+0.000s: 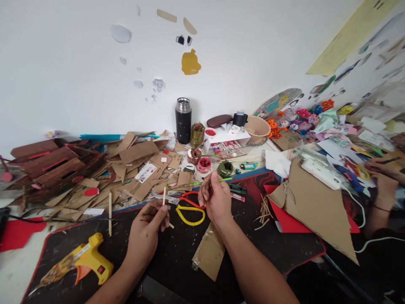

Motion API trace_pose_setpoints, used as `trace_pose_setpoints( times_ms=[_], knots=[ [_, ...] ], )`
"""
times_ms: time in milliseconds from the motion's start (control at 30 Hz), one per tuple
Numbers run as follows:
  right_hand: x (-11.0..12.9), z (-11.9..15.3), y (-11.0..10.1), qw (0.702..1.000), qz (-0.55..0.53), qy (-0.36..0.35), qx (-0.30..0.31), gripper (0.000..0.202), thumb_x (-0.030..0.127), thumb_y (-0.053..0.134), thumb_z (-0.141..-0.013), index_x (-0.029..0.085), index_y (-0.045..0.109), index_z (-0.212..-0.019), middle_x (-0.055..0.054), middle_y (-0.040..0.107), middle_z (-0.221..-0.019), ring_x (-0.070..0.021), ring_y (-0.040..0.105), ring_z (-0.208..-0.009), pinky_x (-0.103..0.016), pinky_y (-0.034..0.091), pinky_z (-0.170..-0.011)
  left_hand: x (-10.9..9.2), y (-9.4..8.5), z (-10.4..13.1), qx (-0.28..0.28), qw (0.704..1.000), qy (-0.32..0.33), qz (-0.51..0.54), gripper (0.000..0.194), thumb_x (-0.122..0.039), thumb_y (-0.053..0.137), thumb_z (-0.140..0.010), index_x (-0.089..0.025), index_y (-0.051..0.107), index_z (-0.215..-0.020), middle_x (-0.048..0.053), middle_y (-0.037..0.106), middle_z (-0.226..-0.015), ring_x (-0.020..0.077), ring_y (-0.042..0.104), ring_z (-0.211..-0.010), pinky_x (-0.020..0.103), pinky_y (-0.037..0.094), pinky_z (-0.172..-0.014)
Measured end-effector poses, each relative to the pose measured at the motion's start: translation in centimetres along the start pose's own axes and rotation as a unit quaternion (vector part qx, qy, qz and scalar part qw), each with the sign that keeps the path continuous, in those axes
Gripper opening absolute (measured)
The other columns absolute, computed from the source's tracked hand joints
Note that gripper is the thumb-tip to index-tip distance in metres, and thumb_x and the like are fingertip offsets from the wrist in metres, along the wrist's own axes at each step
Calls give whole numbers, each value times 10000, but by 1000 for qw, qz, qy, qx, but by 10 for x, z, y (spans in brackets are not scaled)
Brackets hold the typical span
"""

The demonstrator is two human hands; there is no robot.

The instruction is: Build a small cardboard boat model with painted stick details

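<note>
- Head view: the left hand (147, 232) pinches a pale stick (164, 196) nearly upright—its upper end clear of the fingers, seemingly so the brush can reach it.
- The right hand (218, 200) grips a green brush (186, 185) sideways, its tip beside the stick's top.
- Open paint jars (225, 169) stand just beyond, probably for easy dipping.
- Scissors (193, 224) lie between the hands; a yellow glue gun (98, 256) rests left, handle nearest the person.
</note>
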State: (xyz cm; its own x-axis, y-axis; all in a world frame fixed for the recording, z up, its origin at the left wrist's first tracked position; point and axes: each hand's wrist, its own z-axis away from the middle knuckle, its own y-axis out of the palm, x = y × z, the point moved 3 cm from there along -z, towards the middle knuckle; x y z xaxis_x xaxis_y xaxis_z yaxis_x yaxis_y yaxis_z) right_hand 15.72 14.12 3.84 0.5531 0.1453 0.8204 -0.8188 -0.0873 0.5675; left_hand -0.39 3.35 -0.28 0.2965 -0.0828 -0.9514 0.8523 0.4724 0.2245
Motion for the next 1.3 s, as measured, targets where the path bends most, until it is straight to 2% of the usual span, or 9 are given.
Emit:
trace_pose_setpoints(
  times_ms=[133, 667, 833, 1033, 1300],
  knots=[
    [0, 0, 0, 1000, -5, 3, -6, 543, 678, 777, -884, 188, 625, -706, 74, 486, -459, -85, 443, -314, -191, 307, -321, -1, 1, 0, -2, 1000, -2, -5, 346, -468, 869, -833, -198, 653, -853, -28, 633, -646, 117, 533, -530, 226, 406, -480],
    [-2, 0, 0, 1000, 7, 9, -3, 542, 696, 776, -872, 193, 636, -726, 73, 491, -464, -90, 446, -320, -196, 312, -319, -2, 1, 0, -5, 1000, -2, -16, 338, -472, 855, -827, -202, 655, -860, -24, 630, -647, 129, 539, -528, 241, 407, -473],
    [-3, 1, -1, 1000, 6, 12, 6, 564, 683, 755, -902, 197, 596, -664, 69, 469, -453, -91, 450, -329, -197, 327, -333, -2, 0, 0, -6, 1000, -5, -6, 343, -471, 865, -822, -202, 655, -850, -28, 625, -643, 123, 531, -523, 234, 406, -473],
    [-3, -1, -2, 1000, 11, 12, -4, 543, 700, 765, -879, 195, 630, -734, 76, 488, -469, -89, 439, -323, -197, 321, -325, -4, 2, 1, -10, 1000, -3, -10, 345, -475, 867, -811, -205, 658, -859, -28, 625, -649, 127, 531, -522, 240, 406, -467],
    [-1, 0, -1, 1000, 11, 3, -5, 562, 696, 753, -893, 200, 594, -681, 79, 461, -449, -83, 421, -315, -196, 315, -326, -5, 2, 0, -13, 1000, -1, -13, 349, -481, 859, -808, -206, 647, -840, -26, 628, -649, 125, 533, -511, 245, 405, -462]
  ],
)
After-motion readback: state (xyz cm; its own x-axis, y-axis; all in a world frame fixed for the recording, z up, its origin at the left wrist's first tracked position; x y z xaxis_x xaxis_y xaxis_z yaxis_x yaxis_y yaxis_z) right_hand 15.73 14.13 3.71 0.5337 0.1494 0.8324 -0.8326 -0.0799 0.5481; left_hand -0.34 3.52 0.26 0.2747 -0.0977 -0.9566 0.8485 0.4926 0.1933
